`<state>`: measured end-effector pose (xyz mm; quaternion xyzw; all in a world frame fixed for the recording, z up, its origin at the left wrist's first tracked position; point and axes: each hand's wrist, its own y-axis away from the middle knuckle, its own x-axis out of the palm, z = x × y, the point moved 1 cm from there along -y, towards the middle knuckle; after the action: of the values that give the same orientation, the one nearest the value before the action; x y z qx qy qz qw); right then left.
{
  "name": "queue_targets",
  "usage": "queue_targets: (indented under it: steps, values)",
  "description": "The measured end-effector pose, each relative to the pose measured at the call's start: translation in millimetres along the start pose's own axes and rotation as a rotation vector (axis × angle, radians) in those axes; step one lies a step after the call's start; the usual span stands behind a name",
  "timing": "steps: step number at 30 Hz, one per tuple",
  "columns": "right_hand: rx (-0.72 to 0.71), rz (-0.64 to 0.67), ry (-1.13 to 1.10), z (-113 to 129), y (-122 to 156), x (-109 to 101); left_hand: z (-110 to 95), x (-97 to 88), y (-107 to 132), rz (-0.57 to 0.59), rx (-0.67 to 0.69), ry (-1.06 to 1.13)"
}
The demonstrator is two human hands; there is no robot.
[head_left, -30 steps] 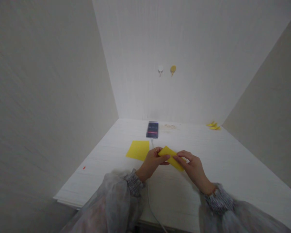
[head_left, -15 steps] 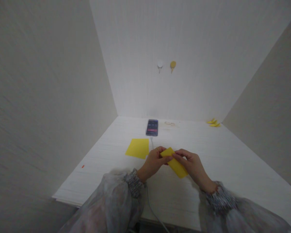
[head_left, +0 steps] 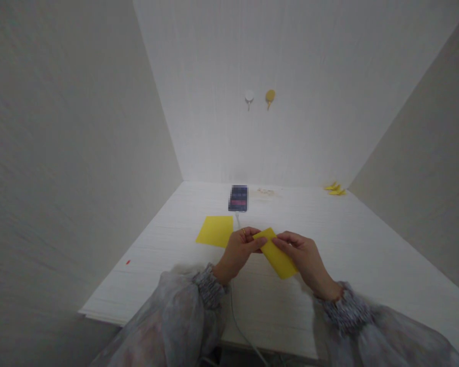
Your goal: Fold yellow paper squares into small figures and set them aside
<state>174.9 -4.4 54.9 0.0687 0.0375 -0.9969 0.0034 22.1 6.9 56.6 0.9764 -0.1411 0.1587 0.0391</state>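
Pinching the folded yellow paper (head_left: 278, 256), left hand (head_left: 238, 251) and right hand (head_left: 306, 260) hide its held edges.

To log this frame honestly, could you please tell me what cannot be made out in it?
Phone: head view, screen blurred, unreadable.
Yellow scraps in the far right corner: too small to tell their shape.
Folded paper: its underside and the parts under the left hand and right hand are hidden.
Cable: cut off by the bottom edge, between the sleeves.
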Motion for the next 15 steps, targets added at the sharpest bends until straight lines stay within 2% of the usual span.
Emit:
queue_targets:
  steps: [15]
  values:
    - [0.010, 0.012, -0.036, 0.0, 1.2, 1.1, -0.3, 0.0, -0.1, -0.008, 0.005, 0.015]
